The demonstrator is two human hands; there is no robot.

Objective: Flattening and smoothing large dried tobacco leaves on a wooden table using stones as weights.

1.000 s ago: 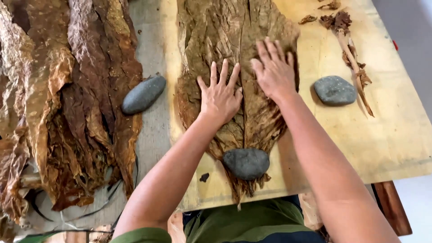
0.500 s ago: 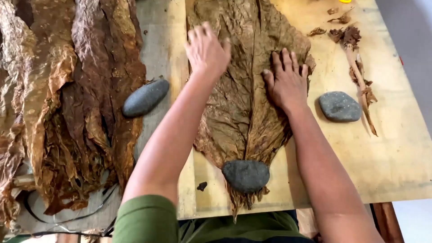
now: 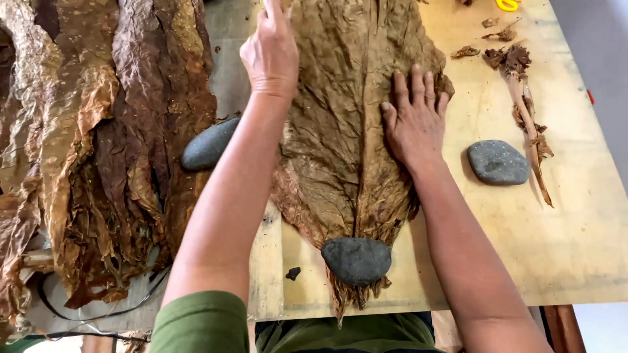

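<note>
Leaf-flattening going on: a big dry brown leaf [image 3: 347, 124] lies spread down the middle of the plywood desk [image 3: 575, 248], its stem end pinned near the front edge by a dark grey stone [image 3: 356, 260]. The right hand [image 3: 415, 121] lies open, palm down, fingers spread flat on the leaf's right half. The left hand [image 3: 271, 55] reaches up along the left edge toward the far side; its fingers run out of frame, so whether it's pinching the leaf can't be told. A pile of darker leaves [image 3: 98, 150] sits at the left edge with a second stone [image 3: 208, 145] beside it, a third stone [image 3: 498, 161] and a stripped stem [image 3: 530, 124] toward the right edge. Probably best done with flat palms and light outward strokes from the midrib, since dry leaf looks easy to tear.
</note>
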